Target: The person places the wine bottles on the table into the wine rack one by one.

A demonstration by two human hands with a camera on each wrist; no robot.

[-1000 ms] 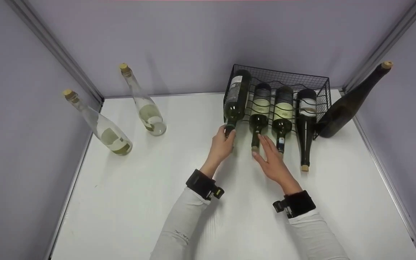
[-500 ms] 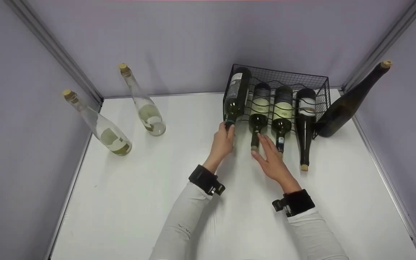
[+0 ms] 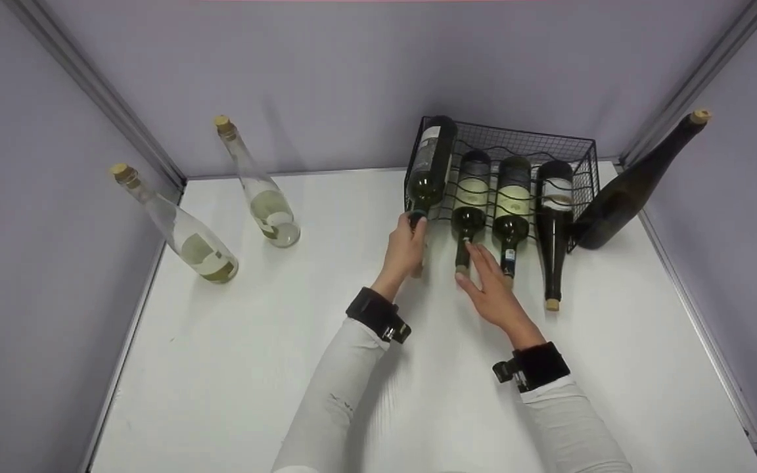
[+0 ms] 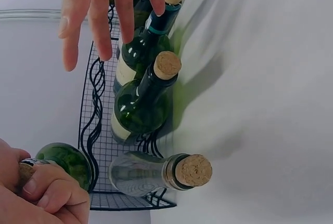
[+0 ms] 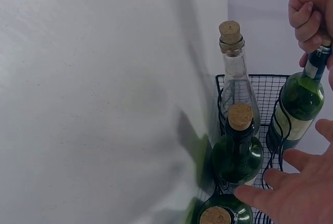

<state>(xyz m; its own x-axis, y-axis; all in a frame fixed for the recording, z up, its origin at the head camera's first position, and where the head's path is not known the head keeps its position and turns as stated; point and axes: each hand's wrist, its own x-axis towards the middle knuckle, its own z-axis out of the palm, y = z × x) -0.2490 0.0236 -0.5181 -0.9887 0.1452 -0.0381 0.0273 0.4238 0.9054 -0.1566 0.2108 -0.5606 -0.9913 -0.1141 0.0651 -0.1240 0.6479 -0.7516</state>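
Observation:
My left hand (image 3: pixel 405 248) grips the neck of a dark green wine bottle (image 3: pixel 432 164), which lies at the left end of a black wire rack (image 3: pixel 523 133). In the right wrist view that bottle (image 5: pixel 302 102) sits in the upper level, its label turned to the side. Below it, a corked clear glass bottle (image 4: pixel 136 173) lies in the lower level. My right hand (image 3: pixel 495 297) is spread, fingers extended, by the necks of two green bottles with pale labels, the nearer one (image 3: pixel 469 220) and its neighbour (image 3: pixel 511 226).
A long-necked dark bottle (image 3: pixel 554 230) lies at the rack's right end. Another dark bottle (image 3: pixel 638 184) stands upright beside the rack. Two corked clear bottles, one farther back (image 3: pixel 267 197) and one nearer (image 3: pixel 188 236), stand left on the white table (image 3: pixel 253 368). Walls enclose the back and sides.
My left hand has moved away from me, sliding the dark green bottle farther back along the rack. A cork beneath that hand now shows. The right hand has stayed nearly still.

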